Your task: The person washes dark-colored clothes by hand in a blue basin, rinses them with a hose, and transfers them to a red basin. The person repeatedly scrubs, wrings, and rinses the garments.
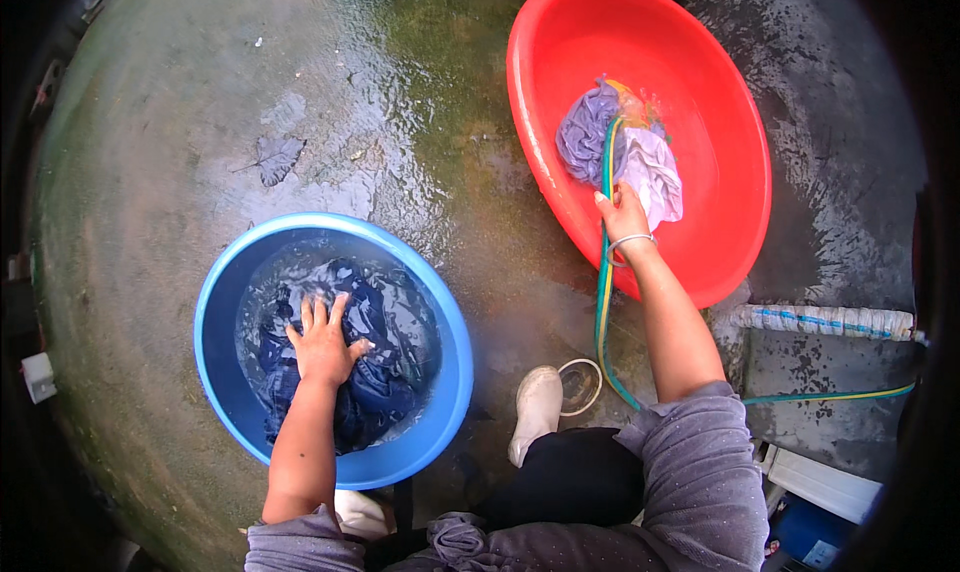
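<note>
My left hand (325, 342) rests with fingers spread on dark blue wet clothes (375, 397) in a blue basin (455, 372) of water. My right hand (624, 217) is closed round a green and yellow hose (605, 272) at the near left rim of a large red basin (725, 122). The hose's end points down into that basin, over a wet bundle. In the bundle I make out a greyish-purple cloth (588, 137), a pale pink cloth (655, 177) and something orange (630, 107). The hose's very tip is hard to make out among them.
The hose trails past my white boot (538, 407) and off to the right. A pale ring (596, 400) lies beside the boot. A wrapped pipe (830, 322) runs along the right, above a white and blue object (825, 482). A dead leaf (275, 160) lies on the wet concrete floor (150, 272).
</note>
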`<state>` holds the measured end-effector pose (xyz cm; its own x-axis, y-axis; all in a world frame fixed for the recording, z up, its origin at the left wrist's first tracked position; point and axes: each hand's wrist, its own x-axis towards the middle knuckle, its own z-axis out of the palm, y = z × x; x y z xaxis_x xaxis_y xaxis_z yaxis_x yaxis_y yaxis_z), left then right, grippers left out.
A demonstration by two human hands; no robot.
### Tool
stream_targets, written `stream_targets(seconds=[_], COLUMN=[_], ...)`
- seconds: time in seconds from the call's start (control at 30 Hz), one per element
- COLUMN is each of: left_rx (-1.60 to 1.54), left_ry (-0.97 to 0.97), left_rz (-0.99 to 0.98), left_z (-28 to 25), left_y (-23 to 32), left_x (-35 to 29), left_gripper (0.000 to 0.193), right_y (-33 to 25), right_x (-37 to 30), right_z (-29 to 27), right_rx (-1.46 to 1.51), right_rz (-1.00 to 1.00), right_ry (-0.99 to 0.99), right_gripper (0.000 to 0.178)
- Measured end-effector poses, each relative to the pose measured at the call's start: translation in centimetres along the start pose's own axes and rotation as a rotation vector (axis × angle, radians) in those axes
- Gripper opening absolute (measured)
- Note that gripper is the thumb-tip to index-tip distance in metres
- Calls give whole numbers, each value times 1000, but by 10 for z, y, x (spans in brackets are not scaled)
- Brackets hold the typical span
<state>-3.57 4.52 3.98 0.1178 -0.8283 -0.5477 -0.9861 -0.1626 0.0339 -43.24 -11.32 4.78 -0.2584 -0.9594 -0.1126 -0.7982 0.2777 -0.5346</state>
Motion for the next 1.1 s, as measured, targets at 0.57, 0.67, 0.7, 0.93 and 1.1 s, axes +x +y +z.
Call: stream_targets(seconds=[0.57, 0.67, 0.7, 0.93, 1.1], left_rx=[-342, -356, -354, -347, -339], left_ry=[319, 310, 319, 365, 371], left_rz=[207, 223, 226, 245, 258], left_z=[6, 6, 6, 16, 15], left_y=[35, 33, 35, 30, 32], left_x=[-32, -32, -31, -29, -30], left_gripper=[59, 58, 58, 59, 58], right_y=[-24, -25, -20, 3, 3], right_x=[-28, -34, -36, -126, -176], right_z=[-10, -11, -13, -49, -60], right_rx=[27, 63, 58, 158, 25], right_rz=[-77, -71, -127, -47, 176], right_ry=[113, 130, 212, 213, 54], right_gripper=[62, 61, 58, 28, 41])
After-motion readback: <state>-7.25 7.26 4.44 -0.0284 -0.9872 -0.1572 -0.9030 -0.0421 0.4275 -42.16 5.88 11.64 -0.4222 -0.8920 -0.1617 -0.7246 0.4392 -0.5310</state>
